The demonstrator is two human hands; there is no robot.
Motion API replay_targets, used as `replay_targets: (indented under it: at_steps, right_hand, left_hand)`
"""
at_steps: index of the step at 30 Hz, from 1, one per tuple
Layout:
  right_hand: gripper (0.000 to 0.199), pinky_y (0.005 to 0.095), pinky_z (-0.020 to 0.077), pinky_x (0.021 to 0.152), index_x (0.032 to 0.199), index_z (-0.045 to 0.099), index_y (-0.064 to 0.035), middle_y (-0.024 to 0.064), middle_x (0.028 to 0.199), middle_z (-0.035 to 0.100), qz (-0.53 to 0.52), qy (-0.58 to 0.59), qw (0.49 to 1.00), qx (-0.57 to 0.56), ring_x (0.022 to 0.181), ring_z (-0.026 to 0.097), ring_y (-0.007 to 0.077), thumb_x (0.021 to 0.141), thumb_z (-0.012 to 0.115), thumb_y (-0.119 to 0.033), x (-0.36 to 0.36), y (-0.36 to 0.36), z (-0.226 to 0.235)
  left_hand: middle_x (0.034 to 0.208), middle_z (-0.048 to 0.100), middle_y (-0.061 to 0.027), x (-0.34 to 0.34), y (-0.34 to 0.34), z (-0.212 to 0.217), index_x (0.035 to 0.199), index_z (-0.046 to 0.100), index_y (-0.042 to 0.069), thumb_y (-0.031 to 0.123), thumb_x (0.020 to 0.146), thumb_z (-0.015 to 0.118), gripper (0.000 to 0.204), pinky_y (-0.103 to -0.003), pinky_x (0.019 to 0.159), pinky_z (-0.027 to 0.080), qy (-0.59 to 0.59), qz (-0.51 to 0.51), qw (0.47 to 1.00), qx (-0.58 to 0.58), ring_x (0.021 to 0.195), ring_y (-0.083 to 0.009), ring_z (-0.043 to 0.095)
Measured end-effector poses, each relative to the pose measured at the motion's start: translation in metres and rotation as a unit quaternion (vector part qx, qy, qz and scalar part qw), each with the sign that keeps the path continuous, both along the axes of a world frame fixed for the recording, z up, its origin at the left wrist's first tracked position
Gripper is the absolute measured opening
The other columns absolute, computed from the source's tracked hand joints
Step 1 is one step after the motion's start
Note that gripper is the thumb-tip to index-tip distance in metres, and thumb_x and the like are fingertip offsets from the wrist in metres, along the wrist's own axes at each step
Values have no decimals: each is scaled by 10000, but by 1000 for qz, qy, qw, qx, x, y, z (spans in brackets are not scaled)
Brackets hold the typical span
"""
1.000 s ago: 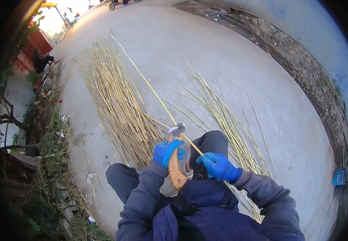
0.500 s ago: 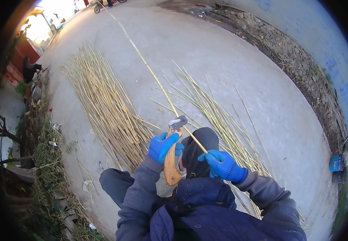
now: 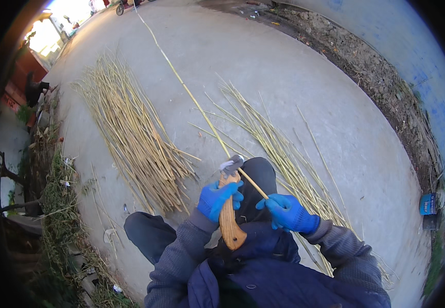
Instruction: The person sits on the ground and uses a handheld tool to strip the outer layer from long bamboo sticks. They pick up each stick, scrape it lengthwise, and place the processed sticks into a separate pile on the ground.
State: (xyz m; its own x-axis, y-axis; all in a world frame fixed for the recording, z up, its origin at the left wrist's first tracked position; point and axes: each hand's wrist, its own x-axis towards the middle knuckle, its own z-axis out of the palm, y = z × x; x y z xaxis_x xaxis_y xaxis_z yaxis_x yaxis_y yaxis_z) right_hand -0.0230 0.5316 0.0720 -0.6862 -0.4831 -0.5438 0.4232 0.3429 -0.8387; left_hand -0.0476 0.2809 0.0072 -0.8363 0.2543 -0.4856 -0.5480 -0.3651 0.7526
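Observation:
My left hand (image 3: 216,200), in a blue glove, is closed round the curved wooden handle of a hand tool (image 3: 229,228). The tool's grey metal head (image 3: 231,164) sits against a long thin cane (image 3: 184,84), though how it meets the cane is too small to make out. Gripping the cane near its close end is my right hand (image 3: 290,213), also blue-gloved. From there the cane runs past the tool and far off toward the upper left, over the pavement.
A thick bundle of tan canes (image 3: 135,138) lies on the concrete to the left. Looser, greener canes (image 3: 284,159) lie to the right, beside my knee. A blue can (image 3: 429,204) stands by the right wall. Another person (image 3: 35,90) is at the far left.
The tool and my left hand have shifted slightly right and down, closer to my right hand. The tool's head now lies nearer the cane's close end.

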Motion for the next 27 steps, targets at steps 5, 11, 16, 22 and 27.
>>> replay_targets:
  at_steps: [5, 11, 16, 22, 27]
  right_hand:
    - [352, 265, 527, 582, 1210, 635, -89, 18, 694, 600, 114, -78, 989, -54, 577, 586, 94, 1005, 470, -323, 57, 49, 1]
    - [400, 269, 549, 666, 1334, 551, -55, 59, 862, 696, 158, -102, 979, 79, 723, 669, 116, 1004, 510, -277, 92, 113, -19]
    - [472, 264, 546, 673, 1391, 469, -32, 57, 879, 685, 108, -30, 994, -9, 710, 644, 111, 979, 576, -237, 59, 75, -24]
    - [373, 285, 544, 653, 1321, 529, -70, 69, 820, 682, 52, 52, 997, 20, 678, 647, 131, 996, 534, -253, -15, -7, -35]
    - [213, 401, 535, 645, 1097, 640, -104, 164, 811, 660, 74, 311, 946, 47, 694, 662, 345, 969, 527, -231, 6, -7, -53]
  left_hand:
    - [885, 646, -81, -83, -164, -2, 1086, 626, 5, 222, 878, 692, 308, -271, 617, 542, 82, 284, 955, -21, 726, -162, 619]
    - [928, 648, -97, -85, -216, -11, 1148, 601, -24, 209, 894, 677, 353, -285, 614, 542, 105, 304, 943, -85, 743, -167, 622]
    - [904, 672, -139, -66, -120, 2, 1133, 605, -41, 201, 895, 675, 347, -308, 619, 559, 90, 218, 971, -43, 715, -203, 645]
    - [869, 674, -137, -24, -15, -1, 1126, 613, -42, 209, 896, 679, 347, -331, 619, 574, 43, 133, 988, -65, 742, -220, 670]
    - [890, 670, -133, -49, -67, 3, 1119, 613, -45, 189, 884, 694, 341, -327, 611, 569, 49, 198, 978, -44, 758, -220, 665]
